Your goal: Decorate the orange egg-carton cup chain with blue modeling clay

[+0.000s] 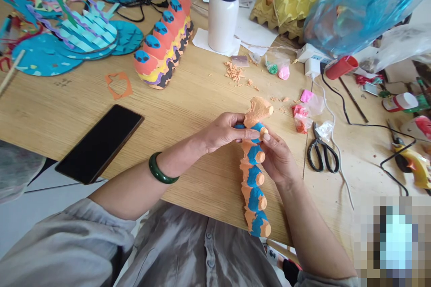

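An orange and blue painted egg-carton strip with several round bumps stands on end over the wooden table's front edge. My left hand, a green bangle on its wrist, is closed round the strip's upper part from the left. My right hand grips the same part from the right, its fingertips pinching a bump near the orange top piece.
A black phone lies at the left. A finished orange, yellow and black carton piece and a white bottle stand behind. Black scissors, clay bags, cables and a glue gun lie at the right. Blue paper discs fill the far left.
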Tool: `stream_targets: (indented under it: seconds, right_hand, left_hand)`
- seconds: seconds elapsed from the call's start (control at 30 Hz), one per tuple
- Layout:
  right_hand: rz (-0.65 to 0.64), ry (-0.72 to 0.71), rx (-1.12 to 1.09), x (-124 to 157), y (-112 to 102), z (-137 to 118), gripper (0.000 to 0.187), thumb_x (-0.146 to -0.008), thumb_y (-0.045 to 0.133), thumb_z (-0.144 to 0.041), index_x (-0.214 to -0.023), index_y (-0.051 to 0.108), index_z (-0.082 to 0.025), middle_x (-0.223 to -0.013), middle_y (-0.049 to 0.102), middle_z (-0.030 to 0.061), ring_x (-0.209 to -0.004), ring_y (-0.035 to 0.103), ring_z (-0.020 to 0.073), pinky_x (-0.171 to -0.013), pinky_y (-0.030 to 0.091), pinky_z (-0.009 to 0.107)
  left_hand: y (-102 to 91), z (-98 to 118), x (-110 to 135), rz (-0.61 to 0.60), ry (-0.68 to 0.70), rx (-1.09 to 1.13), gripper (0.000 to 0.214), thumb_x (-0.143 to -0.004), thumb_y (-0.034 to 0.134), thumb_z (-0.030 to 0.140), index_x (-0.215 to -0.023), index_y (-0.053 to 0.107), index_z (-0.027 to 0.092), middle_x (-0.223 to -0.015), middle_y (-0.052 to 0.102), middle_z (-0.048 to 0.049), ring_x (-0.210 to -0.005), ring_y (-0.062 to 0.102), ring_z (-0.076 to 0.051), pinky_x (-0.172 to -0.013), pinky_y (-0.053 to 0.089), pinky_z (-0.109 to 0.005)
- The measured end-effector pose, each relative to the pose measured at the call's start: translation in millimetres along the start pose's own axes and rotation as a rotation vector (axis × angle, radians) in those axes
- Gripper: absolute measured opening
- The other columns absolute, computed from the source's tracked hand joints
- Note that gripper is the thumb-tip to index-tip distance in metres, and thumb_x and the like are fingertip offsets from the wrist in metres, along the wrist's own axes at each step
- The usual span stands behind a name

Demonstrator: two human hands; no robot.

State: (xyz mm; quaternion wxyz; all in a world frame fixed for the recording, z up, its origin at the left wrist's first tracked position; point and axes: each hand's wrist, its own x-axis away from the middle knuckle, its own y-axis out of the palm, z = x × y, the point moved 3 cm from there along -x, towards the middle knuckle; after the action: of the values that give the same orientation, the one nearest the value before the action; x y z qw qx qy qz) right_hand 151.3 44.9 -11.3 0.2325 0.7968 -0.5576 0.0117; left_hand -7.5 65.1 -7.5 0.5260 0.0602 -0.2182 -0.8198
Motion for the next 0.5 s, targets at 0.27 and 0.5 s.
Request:
stream_targets:
  seconds: [0.27, 0.5]
  right_hand:
    - [0.010, 0.069, -0.106, 0.2, -0.3, -1.1, 0.033, -0.076, 0.084, -0.050, -0.100, 0.077, -0.028, -0.113, 0.081, 0.0017, -0.111, 0.074, 0.0281, -0.097, 0.060, 0.041]
    - [0.017, 0.017, -0.086, 1.6, 0.2, -5.3, 0.037, -0.077, 0.086, -0.045, -0.109, 0.075, -0.029, -0.117, 0.080, 0.0004, -0.108, 0.074, 0.0240, -0.098, 0.058, 0.037]
  left_hand:
    - [-0.8, 3.8, -2.0, -0.103, -0.060, 0.053, 0.039, -0.066, 0.094, 0.040, -0.084, 0.072, 0.014, -0.073, 0.061, 0.0020, -0.067, 0.050, -0.008, -0.062, 0.037, -0.024]
    - [-1.4, 4.2, -1.0, -0.045, -0.051, 0.022, 0.035, -0.070, 0.088, 0.043, -0.075, 0.069, 0.014, -0.066, 0.056, 0.0024, -0.063, 0.046, -0.008, -0.060, 0.034, -0.025]
